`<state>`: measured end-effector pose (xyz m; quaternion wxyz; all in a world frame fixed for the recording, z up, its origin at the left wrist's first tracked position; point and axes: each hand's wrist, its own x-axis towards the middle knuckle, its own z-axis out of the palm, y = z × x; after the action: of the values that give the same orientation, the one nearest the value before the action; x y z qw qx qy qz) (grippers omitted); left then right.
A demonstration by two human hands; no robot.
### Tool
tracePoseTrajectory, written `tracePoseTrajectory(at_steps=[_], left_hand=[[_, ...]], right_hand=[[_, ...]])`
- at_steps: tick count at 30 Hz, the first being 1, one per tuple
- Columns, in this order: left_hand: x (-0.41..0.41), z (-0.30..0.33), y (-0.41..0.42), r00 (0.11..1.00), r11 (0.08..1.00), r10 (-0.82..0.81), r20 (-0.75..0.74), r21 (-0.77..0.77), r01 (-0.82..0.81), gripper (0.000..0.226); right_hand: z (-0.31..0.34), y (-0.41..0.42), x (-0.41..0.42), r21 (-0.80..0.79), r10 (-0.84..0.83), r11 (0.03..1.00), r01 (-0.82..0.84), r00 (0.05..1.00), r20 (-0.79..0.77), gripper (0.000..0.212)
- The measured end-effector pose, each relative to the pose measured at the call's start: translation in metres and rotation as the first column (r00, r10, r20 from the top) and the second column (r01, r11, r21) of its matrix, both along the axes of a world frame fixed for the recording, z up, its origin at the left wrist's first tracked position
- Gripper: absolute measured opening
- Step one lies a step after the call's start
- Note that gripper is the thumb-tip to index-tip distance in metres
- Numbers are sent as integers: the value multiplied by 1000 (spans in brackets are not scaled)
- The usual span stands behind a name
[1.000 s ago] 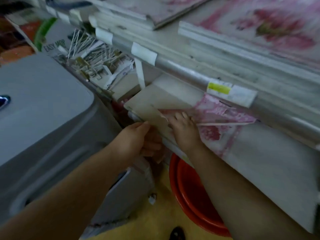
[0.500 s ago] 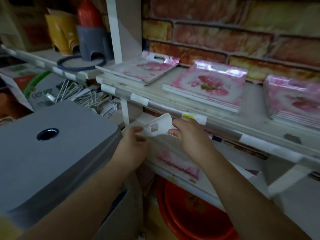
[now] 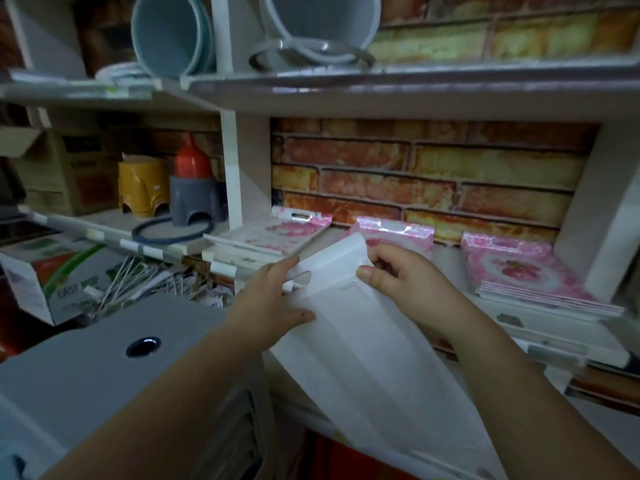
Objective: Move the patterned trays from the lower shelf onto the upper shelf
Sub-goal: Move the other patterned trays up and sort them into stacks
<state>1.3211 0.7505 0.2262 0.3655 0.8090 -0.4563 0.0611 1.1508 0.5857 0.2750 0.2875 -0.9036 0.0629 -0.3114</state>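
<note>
I hold a long tray (image 3: 367,344) by its handle end, its plain white underside facing me, raised in front of the upper shelf (image 3: 540,322). My left hand (image 3: 273,299) grips its left edge near the handle slot. My right hand (image 3: 401,275) pinches the right corner. On the upper shelf lie three piles of pink flowered trays: a left pile (image 3: 273,233), a middle pile (image 3: 394,233) partly hidden by the held tray, and a right pile (image 3: 526,275). The lower shelf is hidden behind my arms and the tray.
A grey bin lid (image 3: 86,368) with a hole stands at the lower left. A brick-pattern wall (image 3: 433,174) backs the shelf. Stools, a red bottle (image 3: 192,157) and a dark ring (image 3: 173,230) fill the left bay. Buckets (image 3: 169,32) sit on the top shelf. Something red (image 3: 346,459) lies below.
The tray came out of the lower shelf and rose to the height of the upper shelf. Both hands went up with it, and my view tilted upward.
</note>
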Motion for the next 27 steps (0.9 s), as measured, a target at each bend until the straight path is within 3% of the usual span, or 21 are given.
tracePoseTrajectory(at_steps=[4,8,13,16,22,24,27], left_hand=[[-1,35,19,998,999,24,58,-30,-22,91],[-3,73,40,980,992,94,175,-95,-78,93],[-8,110,74,863,958,253,438,-235,-162,88],[-16,121,88,778,937,328,536,-290,-196,88],[-23,119,100,567,877,475,672,-416,-241,79],[-21,111,94,542,872,488,684,-406,-272,74],[-11,94,78,586,881,473,658,-347,-321,61]], right_hand=[[20,14,-6,86,12,996,-21,995,99,18],[40,32,-6,240,34,966,-92,971,235,29],[60,47,-2,301,186,912,-278,936,300,31],[71,53,1,276,249,899,-340,916,316,38],[75,55,9,177,275,923,-342,907,320,31],[67,51,14,164,255,935,-314,918,305,30],[55,45,16,76,208,969,-234,944,256,26]])
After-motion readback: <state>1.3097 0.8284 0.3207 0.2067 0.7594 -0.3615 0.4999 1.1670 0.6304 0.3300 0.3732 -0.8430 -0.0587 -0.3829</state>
